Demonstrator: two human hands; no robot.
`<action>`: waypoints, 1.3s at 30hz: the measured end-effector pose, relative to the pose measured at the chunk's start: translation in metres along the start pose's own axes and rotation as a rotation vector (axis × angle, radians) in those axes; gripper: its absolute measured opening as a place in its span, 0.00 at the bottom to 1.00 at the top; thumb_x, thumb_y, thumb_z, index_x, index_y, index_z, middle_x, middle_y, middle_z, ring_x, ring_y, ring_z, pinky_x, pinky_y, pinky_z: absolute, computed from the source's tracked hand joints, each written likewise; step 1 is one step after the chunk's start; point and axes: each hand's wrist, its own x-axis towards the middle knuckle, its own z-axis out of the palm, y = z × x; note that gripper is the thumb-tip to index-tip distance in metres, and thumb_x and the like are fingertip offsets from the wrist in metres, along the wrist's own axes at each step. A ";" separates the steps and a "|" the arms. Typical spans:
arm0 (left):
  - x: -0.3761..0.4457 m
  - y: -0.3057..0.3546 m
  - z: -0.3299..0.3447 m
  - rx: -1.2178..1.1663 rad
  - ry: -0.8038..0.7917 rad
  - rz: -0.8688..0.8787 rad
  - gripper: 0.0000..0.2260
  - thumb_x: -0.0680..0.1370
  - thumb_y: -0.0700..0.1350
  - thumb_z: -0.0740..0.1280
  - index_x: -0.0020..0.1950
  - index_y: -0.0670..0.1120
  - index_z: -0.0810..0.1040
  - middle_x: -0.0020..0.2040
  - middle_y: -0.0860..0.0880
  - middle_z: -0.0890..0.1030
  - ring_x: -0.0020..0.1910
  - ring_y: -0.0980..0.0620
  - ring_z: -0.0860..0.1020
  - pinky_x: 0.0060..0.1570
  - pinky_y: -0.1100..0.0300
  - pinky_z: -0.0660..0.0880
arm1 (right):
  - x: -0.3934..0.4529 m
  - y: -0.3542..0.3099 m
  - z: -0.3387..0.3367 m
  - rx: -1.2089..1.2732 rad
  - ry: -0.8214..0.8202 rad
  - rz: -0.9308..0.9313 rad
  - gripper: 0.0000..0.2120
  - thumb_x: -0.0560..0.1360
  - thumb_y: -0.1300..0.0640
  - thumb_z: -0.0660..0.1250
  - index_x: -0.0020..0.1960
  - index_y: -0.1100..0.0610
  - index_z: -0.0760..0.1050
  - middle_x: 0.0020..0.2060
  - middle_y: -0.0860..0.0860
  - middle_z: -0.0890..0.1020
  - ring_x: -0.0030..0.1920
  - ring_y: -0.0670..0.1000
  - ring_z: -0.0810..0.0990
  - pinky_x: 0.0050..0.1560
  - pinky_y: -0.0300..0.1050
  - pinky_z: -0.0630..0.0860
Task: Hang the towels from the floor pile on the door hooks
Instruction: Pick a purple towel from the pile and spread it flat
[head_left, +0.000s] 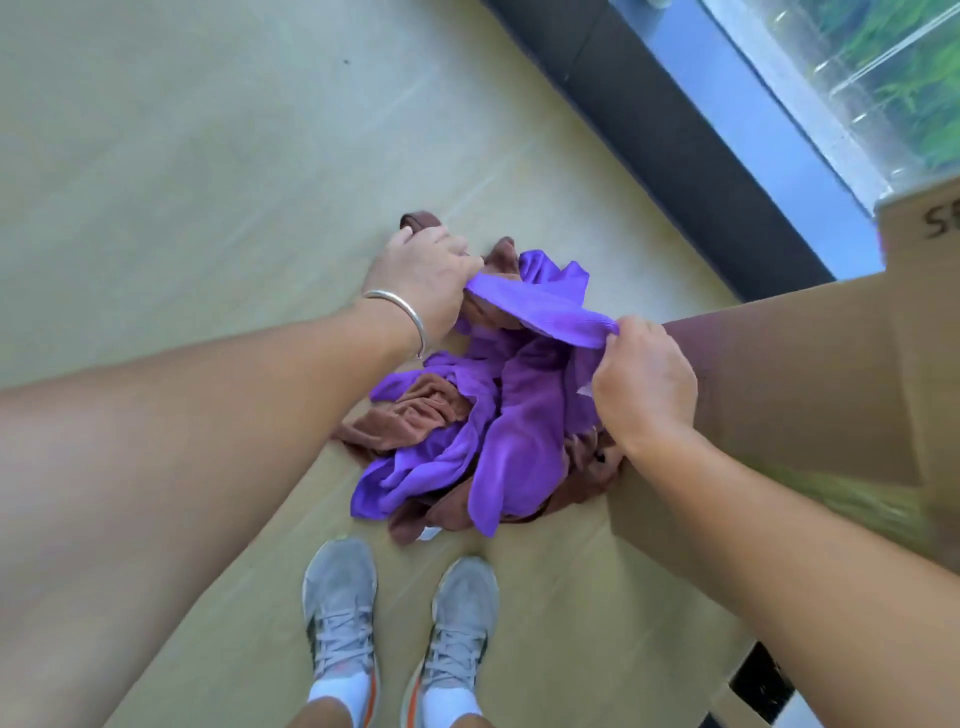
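A pile of purple and brown towels lies on the floor in front of my feet. My left hand grips one end of a purple towel, and my right hand pinches the other end. The towel's edge is stretched between both hands just above the pile, while the rest of it hangs down into the heap. A brown towel pokes out beyond my left hand. No door or hooks are in view.
A large cardboard box stands to the right, touching the pile. Flat cardboard lies under my grey shoes. A dark window base and glass run along the back right. Pale floor extends to the left.
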 end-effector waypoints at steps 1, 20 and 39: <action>-0.010 -0.012 -0.024 -0.033 0.022 -0.042 0.16 0.78 0.43 0.58 0.64 0.51 0.76 0.64 0.50 0.75 0.68 0.49 0.67 0.62 0.51 0.62 | 0.002 -0.015 -0.019 0.008 0.007 -0.030 0.07 0.80 0.59 0.53 0.47 0.57 0.69 0.46 0.56 0.77 0.49 0.62 0.76 0.42 0.51 0.65; -0.294 -0.301 -0.362 -0.017 0.505 -0.734 0.10 0.77 0.41 0.59 0.54 0.47 0.78 0.55 0.48 0.80 0.56 0.44 0.76 0.45 0.51 0.74 | 0.000 -0.418 -0.303 -0.007 0.079 -0.902 0.07 0.74 0.62 0.63 0.51 0.54 0.73 0.45 0.52 0.79 0.43 0.60 0.77 0.40 0.49 0.74; -0.591 -0.229 -0.282 0.027 0.409 -0.985 0.11 0.75 0.39 0.63 0.53 0.44 0.81 0.55 0.48 0.81 0.58 0.47 0.77 0.52 0.53 0.72 | -0.187 -0.459 -0.240 -0.051 -0.072 -1.256 0.10 0.80 0.56 0.57 0.44 0.52 0.75 0.37 0.48 0.77 0.46 0.54 0.76 0.40 0.43 0.59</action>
